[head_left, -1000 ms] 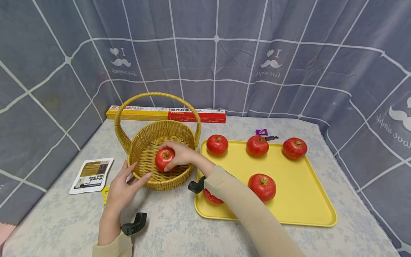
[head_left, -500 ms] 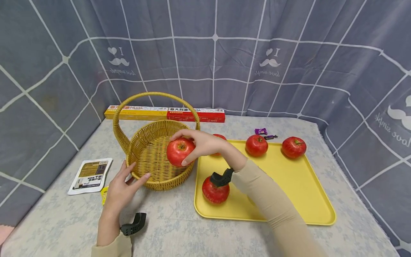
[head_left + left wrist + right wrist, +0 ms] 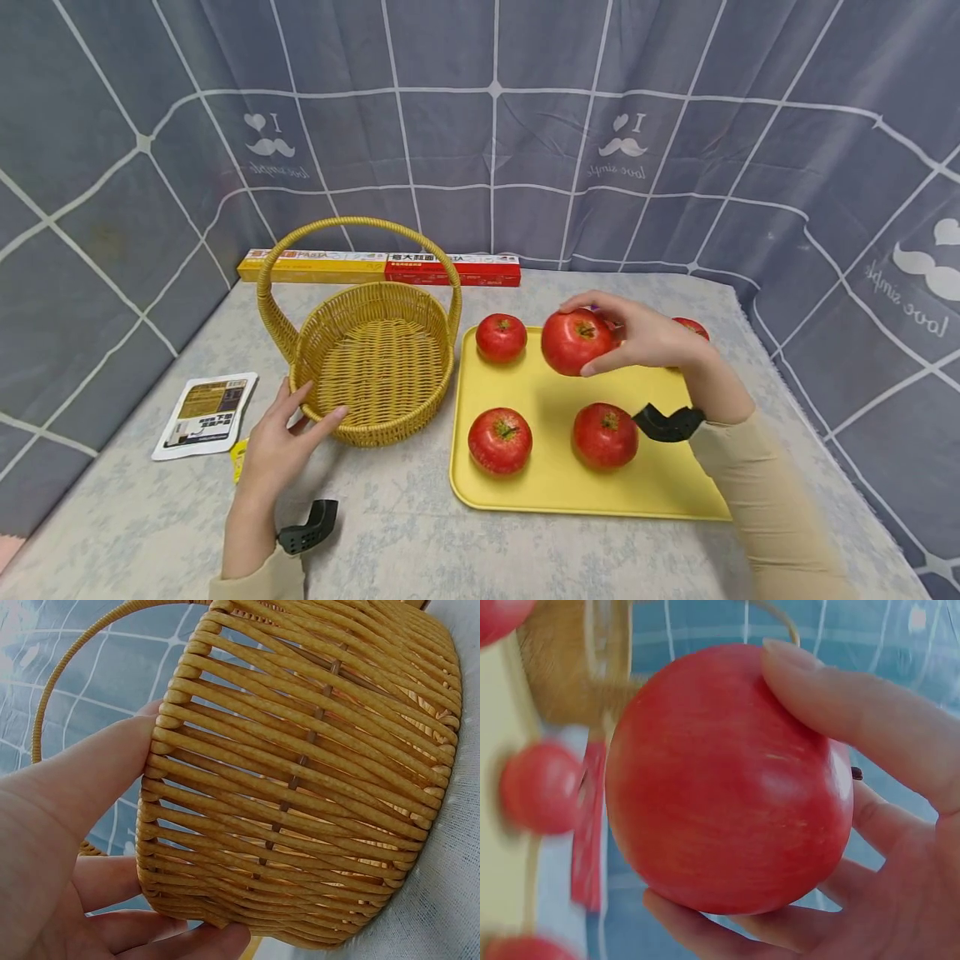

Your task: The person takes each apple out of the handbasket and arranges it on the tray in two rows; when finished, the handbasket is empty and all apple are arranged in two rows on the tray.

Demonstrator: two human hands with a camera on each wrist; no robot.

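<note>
My right hand [image 3: 648,337] holds a red apple [image 3: 576,342] above the back middle of the yellow tray [image 3: 555,492]. Thumb and fingers wrap the apple's sides in the right wrist view, with its short stem towards the palm. The wicker basket [image 3: 378,433], with its tall handle and bare woven floor, stands left of the tray. At its near left rim my left hand [image 3: 281,446] holds on, thumb and index tip over the edge and other fingers along the outside. More apples lie on the tray, one [image 3: 500,442] at its front left corner; the right hand partly hides another behind it.
Yellow and red pasta boxes [image 3: 450,271] lie behind the basket. A white packet [image 3: 206,415] and a small yellow wrapper [image 3: 238,458] are on the left. A grey checked curtain [image 3: 450,142] encloses the back and sides of the table.
My right hand has lifted the apple out of the basket and carried it right, over the tray. The left hand has stayed at the basket's rim.
</note>
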